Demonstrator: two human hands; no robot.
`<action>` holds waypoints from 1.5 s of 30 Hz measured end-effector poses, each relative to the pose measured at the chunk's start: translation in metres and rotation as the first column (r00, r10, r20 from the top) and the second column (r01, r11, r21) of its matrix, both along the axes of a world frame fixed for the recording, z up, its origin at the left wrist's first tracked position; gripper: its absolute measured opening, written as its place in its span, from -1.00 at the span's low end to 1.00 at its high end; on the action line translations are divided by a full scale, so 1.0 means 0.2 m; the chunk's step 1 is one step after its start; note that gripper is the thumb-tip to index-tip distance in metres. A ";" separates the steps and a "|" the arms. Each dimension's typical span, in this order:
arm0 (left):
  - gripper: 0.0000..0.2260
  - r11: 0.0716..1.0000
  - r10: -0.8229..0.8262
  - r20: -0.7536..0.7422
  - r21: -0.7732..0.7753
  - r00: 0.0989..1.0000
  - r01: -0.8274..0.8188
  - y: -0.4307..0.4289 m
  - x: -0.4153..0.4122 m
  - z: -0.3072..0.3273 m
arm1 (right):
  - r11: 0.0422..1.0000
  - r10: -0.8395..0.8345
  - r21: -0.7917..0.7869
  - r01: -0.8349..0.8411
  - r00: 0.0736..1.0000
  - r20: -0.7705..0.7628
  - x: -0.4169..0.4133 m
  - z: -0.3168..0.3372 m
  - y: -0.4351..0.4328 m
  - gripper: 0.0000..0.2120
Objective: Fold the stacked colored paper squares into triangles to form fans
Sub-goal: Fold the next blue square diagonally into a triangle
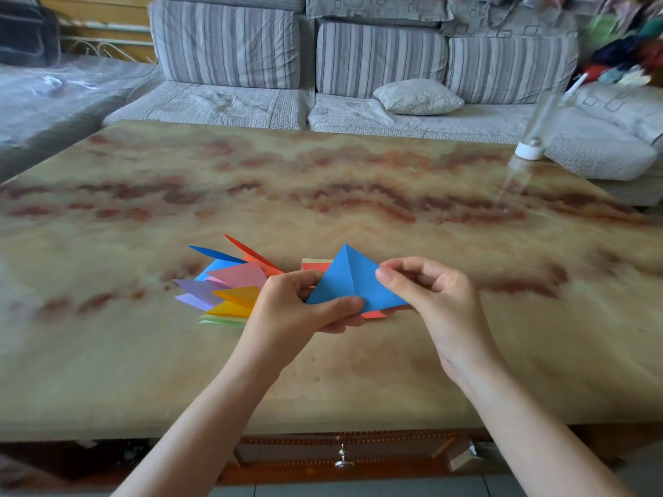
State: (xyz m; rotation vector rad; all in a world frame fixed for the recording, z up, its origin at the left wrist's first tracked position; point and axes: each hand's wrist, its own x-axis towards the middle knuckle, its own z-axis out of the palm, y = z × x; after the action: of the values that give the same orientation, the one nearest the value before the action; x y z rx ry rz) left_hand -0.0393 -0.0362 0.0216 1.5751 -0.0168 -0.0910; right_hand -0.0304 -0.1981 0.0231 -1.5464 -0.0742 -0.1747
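Note:
A blue paper (pixel 349 278), folded into a triangle with a crease down its middle, is held just above the table. My left hand (pixel 297 306) pinches its lower left edge with the thumb on top. My right hand (pixel 427 292) pinches its right corner between thumb and curled fingers. Under the blue paper lies a stack of paper squares (pixel 315 264), red and pale yellow edges showing. To the left, a fan of folded triangles (pixel 229 285) in red, blue, pink, purple, orange and green spreads on the table.
The marble-patterned table (pixel 323 188) stretches wide around the papers. A clear bottle with a white cap (pixel 531 145) stands at the far right edge. A striped grey sofa (pixel 358 66) with a cushion sits behind. A drawer knob (pixel 343 459) shows below the table's front edge.

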 end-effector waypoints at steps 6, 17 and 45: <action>-0.87 0.982 0.112 0.013 -0.155 0.994 -0.109 0.01 0.00 0.02 | 0.982 0.189 0.000 -0.191 0.971 -0.144 -0.01 0.00 -0.02 -0.81; -0.89 0.971 0.177 0.072 -0.178 0.982 -0.162 -0.04 -0.03 0.01 | 0.966 0.185 0.214 -0.143 0.964 -0.192 -0.02 -0.02 0.05 -0.87; -0.88 0.978 0.102 0.026 -0.183 0.994 -0.096 -0.05 -0.04 0.01 | 0.991 0.094 0.111 -0.074 0.978 -0.185 -0.02 -0.03 0.05 -0.83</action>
State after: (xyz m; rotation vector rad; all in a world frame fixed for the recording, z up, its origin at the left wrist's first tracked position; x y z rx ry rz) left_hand -0.0466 -0.0460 0.0245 1.3923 0.0250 0.0166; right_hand -0.0338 -0.1889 0.0180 -1.4463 0.0199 0.0362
